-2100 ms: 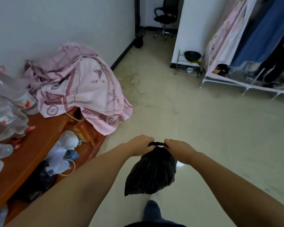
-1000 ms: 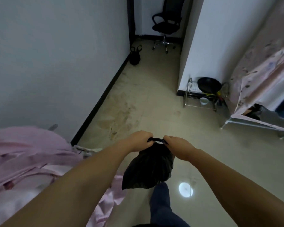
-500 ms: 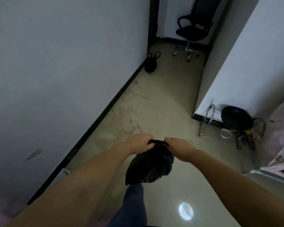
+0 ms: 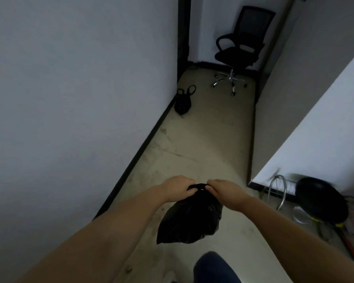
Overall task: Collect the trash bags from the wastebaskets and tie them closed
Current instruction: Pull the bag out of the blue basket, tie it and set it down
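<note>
A full black trash bag [image 4: 189,219] hangs in the air in front of me, above the floor. My left hand [image 4: 178,187] and my right hand [image 4: 223,189] both grip its gathered top, one on each side of the dark knot or handle between them. A second black trash bag [image 4: 183,102], with its two handle loops standing up, sits on the floor against the left wall, further down the hallway.
A narrow hallway runs ahead between the left wall [image 4: 80,99] and a white wall corner [image 4: 251,180]. A black office chair [image 4: 241,50] stands at the far end. A wire rack [image 4: 278,190] with a black pan [image 4: 321,201] sits on the floor at right. My knee [image 4: 215,268] shows below.
I have walked from the room with the pink cloth and table into the hallway. The chair and the floor bag are nearer. Both hands keep the same grip on the bag's top.
</note>
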`<state>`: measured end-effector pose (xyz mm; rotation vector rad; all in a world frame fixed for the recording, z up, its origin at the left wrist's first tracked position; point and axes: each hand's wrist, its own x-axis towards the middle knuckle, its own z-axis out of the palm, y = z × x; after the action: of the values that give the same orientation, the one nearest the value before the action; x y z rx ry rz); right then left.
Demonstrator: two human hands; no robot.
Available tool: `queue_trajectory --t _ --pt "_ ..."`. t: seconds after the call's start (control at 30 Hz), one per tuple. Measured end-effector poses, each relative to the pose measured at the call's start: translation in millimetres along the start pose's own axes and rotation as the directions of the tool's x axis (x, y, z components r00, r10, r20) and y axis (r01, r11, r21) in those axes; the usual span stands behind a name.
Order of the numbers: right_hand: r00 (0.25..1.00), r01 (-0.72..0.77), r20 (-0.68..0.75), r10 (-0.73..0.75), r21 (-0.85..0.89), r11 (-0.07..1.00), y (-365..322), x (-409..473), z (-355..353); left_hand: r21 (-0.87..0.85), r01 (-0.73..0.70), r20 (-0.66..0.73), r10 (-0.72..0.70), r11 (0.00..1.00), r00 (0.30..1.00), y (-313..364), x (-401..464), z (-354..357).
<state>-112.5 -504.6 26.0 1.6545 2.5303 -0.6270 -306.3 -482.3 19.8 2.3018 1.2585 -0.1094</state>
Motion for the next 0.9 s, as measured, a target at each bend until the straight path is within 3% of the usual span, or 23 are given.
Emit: queue_trajectory --t 0.2,0.4,0.67,0.9 --pt "0.999 0.004 0.042 -0.006 0.034 0.999 64.0 125.9 -45.1 -0.044 0.027 0.012 -0.026 0.999 1.0 -54.8 116.0 -57.3" --pt "0.991 -0.042 0.135 0.015 0.195 0.98 134.4 256.5 -105.5 -0.095 0.125 -0.008 -0.126 0.988 0.992 -101.5 235.2 -116.1" --pt "0.978 0.109 0.169 -0.121 0.075 0.991 220.2 418.9 -190.5 -0.044 0.185 -0.047 -0.187 0.982 0.981 -164.5 385.6 -206.3" --pt "0.979 0.056 0.195 -0.061 0.03 0.998 287.3 578.5 -217.2 -0.099 0.193 0.007 -0.193 0.976 0.981 -255.4 532.8 -255.3"
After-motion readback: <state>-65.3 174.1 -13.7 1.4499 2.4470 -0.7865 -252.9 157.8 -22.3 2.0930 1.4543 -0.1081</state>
